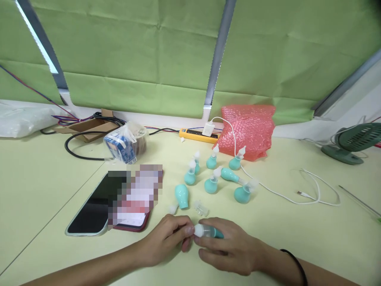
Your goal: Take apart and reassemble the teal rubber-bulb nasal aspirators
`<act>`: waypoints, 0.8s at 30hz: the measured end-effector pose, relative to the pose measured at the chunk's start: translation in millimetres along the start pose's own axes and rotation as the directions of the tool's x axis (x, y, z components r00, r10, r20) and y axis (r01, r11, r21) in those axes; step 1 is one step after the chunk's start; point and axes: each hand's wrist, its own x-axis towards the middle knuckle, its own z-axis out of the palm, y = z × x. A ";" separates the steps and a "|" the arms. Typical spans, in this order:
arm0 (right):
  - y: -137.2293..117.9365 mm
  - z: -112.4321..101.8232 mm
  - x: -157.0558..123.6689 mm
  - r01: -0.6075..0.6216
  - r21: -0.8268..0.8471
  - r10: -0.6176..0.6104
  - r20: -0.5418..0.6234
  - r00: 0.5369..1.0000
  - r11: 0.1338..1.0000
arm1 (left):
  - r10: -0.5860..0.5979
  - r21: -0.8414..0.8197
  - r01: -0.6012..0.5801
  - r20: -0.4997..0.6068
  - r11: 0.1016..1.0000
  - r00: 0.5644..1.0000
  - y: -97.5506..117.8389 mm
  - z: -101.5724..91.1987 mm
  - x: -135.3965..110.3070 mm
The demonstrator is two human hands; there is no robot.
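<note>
My right hand (229,248) is wrapped around a teal rubber bulb with a clear plastic tip (205,230), low at the table's front. My left hand (166,238) pinches that clear tip with thumb and fingers. Just beyond the hands lie a loose teal bulb (181,196), a small white tip (172,208) and a clear cap (201,207). Further back stand several assembled teal bulbs with white tips (212,182).
Two phones (98,204) lie at the left. A pink bubble-wrap bag (250,129), a yellow power strip (199,135) and a white charging cable (300,194) sit behind. A wrapped tape roll (126,145), a cardboard piece, black cables and a green fan (349,145) ring the table.
</note>
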 end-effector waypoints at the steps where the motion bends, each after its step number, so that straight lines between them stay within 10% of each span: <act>1: 1.2 -1.3 0.4 0.038 0.000 -0.038 -0.025 0.999 0.999 | -0.009 -0.045 0.009 -0.004 0.999 1.000 -0.9 0.2 0.7; 9: 0.6 -3.2 6.5 0.074 0.130 -0.048 -0.195 0.980 0.989 | -0.054 -0.358 0.044 -0.016 0.933 0.998 -0.3 0.5 3.9; 15: -3.7 -3.1 4.6 -0.207 0.418 0.241 -0.031 0.970 0.885 | -0.074 -0.477 0.068 0.007 0.876 0.997 -3.6 4.2 4.4; 24: 1.7 23.2 -28.7 -0.054 0.151 0.080 -0.168 0.983 0.987 | -0.092 -0.145 0.086 -0.034 0.986 0.995 7.7 -2.8 -3.3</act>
